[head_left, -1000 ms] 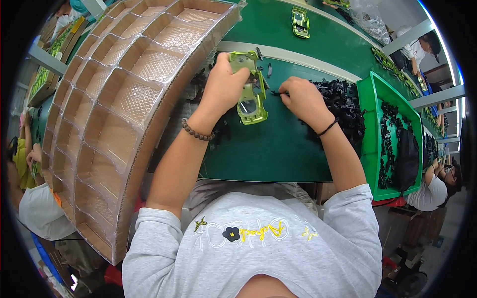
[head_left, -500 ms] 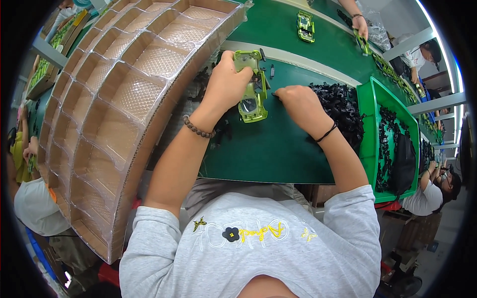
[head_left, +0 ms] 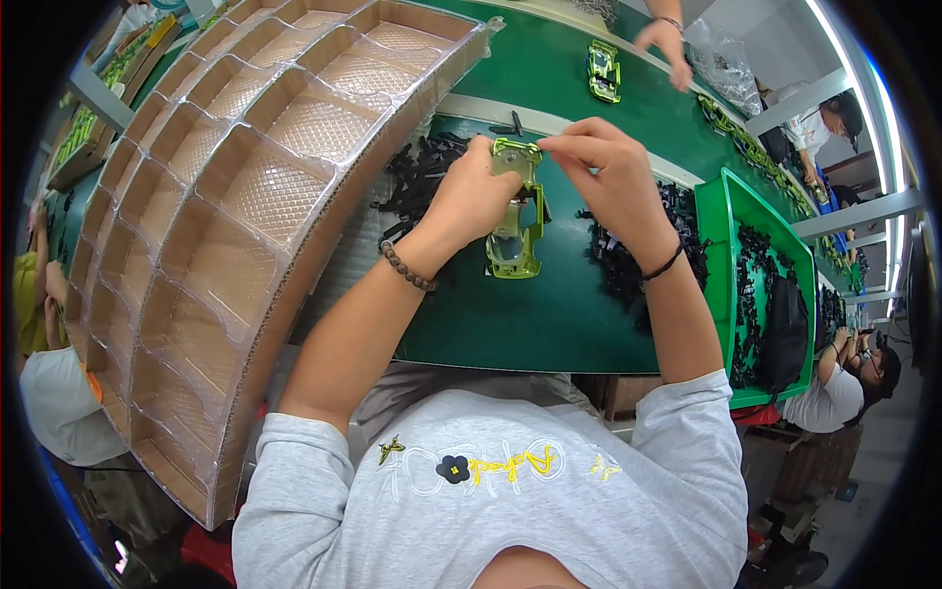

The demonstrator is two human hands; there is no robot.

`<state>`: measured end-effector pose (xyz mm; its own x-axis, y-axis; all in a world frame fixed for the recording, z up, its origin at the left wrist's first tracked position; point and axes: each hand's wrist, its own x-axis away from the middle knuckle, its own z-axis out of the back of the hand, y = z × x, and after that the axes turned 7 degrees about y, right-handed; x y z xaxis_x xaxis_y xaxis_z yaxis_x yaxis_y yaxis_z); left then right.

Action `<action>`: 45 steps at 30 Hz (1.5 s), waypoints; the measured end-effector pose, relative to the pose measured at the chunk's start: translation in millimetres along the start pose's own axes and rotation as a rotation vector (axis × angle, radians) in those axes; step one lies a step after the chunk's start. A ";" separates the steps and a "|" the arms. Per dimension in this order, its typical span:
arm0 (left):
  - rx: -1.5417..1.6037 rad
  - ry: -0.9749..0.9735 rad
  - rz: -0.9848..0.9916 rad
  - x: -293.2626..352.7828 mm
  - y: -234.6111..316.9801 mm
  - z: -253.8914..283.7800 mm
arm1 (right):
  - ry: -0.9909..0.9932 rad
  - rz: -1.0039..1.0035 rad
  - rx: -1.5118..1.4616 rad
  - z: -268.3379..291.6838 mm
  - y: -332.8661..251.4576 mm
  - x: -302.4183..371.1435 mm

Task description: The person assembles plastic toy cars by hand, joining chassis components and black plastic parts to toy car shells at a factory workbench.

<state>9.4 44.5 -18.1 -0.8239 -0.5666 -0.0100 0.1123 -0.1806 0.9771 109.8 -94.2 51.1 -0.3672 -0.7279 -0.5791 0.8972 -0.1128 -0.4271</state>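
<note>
My left hand (head_left: 471, 199) is closed around the upper half of a lime-green toy car body shell (head_left: 531, 260), which has window openings and stands out over the green tabletop (head_left: 530, 329). At the shell's far right corner, my right hand (head_left: 616, 179) pinches thumb and forefinger together. Whatever lies between those fingertips is too small or hidden to make out. Small black plastic parts (head_left: 623, 270) lie heaped beneath and beside my right hand. More black parts (head_left: 422, 177) are spread left of the shell, behind my left hand.
A large cardboard tray with clear plastic compartments (head_left: 211, 270) leans along the left. On the right stands a green bin (head_left: 721, 260) holding black parts. Beyond the table runs a green belt (head_left: 530, 59) carrying another car shell (head_left: 604, 71); a co-worker's hand (head_left: 667, 44) reaches over it.
My right hand has risen from the tabletop to the shell's far corner. The shell has shifted slightly right and nearer. The co-worker's hand has released a shell on the belt and drawn left.
</note>
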 end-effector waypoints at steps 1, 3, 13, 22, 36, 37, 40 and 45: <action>0.048 -0.034 0.023 0.3 -0.7 -0.7 | -0.013 0.105 0.031 -3.1 -6.5 -1.4; 0.095 -0.070 0.045 1.4 1.3 -1.5 | -0.030 0.154 0.122 -12.1 -10.6 -2.2; 0.311 -0.168 0.116 11.2 12.6 -6.4 | -0.027 0.283 0.281 -20.5 -8.7 1.4; 0.249 -0.289 -0.070 8.1 17.4 5.7 | -0.415 -0.313 -0.348 10.2 15.9 -25.6; 0.340 -0.410 -0.288 168.5 63.5 92.2 | 0.366 -1.281 -1.265 -10.1 390.4 -98.9; 0.240 -0.204 -0.365 190.2 61.4 108.9 | 0.337 -1.259 -1.141 -84.9 363.3 -121.7; 0.106 0.505 -0.652 254.9 49.4 138.0 | 0.233 -1.097 -0.696 -165.6 338.6 -146.0; -0.551 1.364 -0.336 313.6 39.8 196.8 | 0.768 -1.577 -1.163 -160.8 328.9 -155.7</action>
<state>-353.8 17.9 59.5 0.2451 -0.6736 -0.6972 0.4724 -0.5451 0.6927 422.6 90.8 -110.9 -0.7580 -0.0682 0.6486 -0.6192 0.3875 -0.6829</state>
